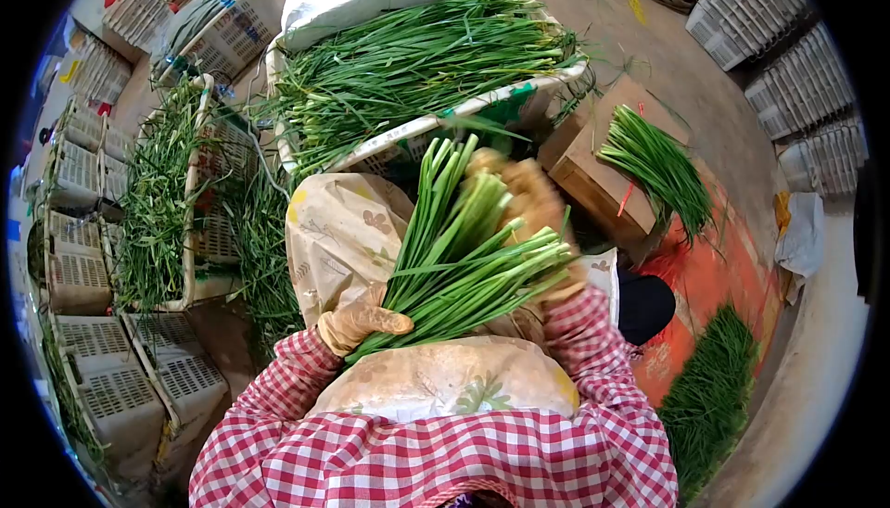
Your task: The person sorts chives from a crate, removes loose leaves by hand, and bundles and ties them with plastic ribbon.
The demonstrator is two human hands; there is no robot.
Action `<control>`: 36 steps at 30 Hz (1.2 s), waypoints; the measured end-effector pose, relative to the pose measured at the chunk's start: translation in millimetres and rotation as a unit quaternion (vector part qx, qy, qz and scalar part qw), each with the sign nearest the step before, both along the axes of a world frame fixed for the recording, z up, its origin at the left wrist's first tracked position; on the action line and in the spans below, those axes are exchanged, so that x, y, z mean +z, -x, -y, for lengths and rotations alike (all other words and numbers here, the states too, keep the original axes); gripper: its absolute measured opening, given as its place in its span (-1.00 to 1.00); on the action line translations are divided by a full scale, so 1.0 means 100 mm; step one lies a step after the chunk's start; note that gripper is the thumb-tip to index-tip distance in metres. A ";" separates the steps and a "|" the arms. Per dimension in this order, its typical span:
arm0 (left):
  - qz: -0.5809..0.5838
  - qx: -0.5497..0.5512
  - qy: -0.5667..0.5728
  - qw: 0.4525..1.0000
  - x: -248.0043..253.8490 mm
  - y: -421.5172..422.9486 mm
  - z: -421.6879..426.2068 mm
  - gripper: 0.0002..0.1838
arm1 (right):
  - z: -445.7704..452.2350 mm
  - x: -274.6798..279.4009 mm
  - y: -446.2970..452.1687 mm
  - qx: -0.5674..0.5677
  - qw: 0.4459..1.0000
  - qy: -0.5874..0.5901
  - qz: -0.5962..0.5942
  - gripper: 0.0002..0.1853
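A bunch of long green stalks (445, 281) lies across my lap, its pale ends fanned toward the upper right. Around its lower left part, my left hand (363, 323) in a tan glove is closed, thumb on top. My right hand (528, 197), also gloved, is smeared by motion beside the pale ends at the right of the bunch; its fingers cannot be made out. Just beyond my knees stands a large white crate (371, 148) heaped with green stalks (417, 63). To the right, a tied bundle (654, 165) rests on a cardboard box (593, 170).
Crates with loose greens (158, 211) and stacked crates (83, 258) line the left. More crate stacks (797, 72) stand at the upper right. A pile of greens (709, 397) lies on the floor at the lower right, near red sheeting (723, 276) and a wall.
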State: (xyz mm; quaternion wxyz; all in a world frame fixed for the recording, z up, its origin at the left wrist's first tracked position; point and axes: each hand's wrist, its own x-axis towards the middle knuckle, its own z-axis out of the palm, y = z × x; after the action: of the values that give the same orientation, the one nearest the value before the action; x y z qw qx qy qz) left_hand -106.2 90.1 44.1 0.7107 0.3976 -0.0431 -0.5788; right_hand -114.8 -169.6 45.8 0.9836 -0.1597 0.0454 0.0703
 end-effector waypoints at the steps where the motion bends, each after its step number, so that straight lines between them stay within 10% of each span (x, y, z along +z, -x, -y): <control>1: -0.002 0.000 0.000 1.000 0.04 0.01 0.01 -0.16 | 0.15 0.11 -0.03 -0.111 0.985 0.134 -0.012 -0.58; 3: 0.083 0.027 -0.030 0.996 0.23 0.05 0.02 -0.20 | 0.51 0.05 0.07 -0.216 0.952 0.217 0.002 -0.59; 5: 0.097 0.045 -0.041 0.993 0.29 0.06 -0.01 -0.22 | 0.41 0.37 0.22 -0.256 0.752 0.604 0.062 -0.52; 9: 0.108 0.062 -0.090 0.988 0.16 0.11 -0.14 0.06 | 0.03 0.62 0.42 -0.089 0.465 0.856 0.206 -0.57; 25: 0.080 0.187 -0.108 0.973 -0.04 0.52 -0.33 -0.21 | 0.01 -0.30 -0.08 -0.100 0.508 0.816 0.255 -0.82; 29: 0.093 0.204 -0.121 0.967 -0.20 0.58 -0.44 -0.30 | 0.52 -0.27 -0.39 -0.039 0.684 0.728 -0.026 -0.65; 33: 0.095 0.212 -0.110 0.966 -0.09 0.57 -0.39 -0.35 | 0.86 -0.66 -0.47 0.050 0.556 0.820 -0.129 -0.63; 35: 0.130 0.232 -0.105 0.958 -0.17 0.57 -0.39 -0.35 | 0.92 -0.82 -0.42 0.031 0.306 0.942 -0.134 -0.61; 36: 0.148 0.242 -0.103 0.953 -0.23 0.57 -0.41 -0.35 | 1.00 -0.87 -0.42 0.143 0.305 0.919 -0.205 -0.58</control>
State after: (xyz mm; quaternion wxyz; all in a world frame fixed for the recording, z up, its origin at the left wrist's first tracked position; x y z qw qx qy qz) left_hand -162.8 130.9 20.8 0.7704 0.5483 0.0094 -0.3252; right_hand -72.7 -270.0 -41.1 0.1337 -0.9449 0.2568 0.1527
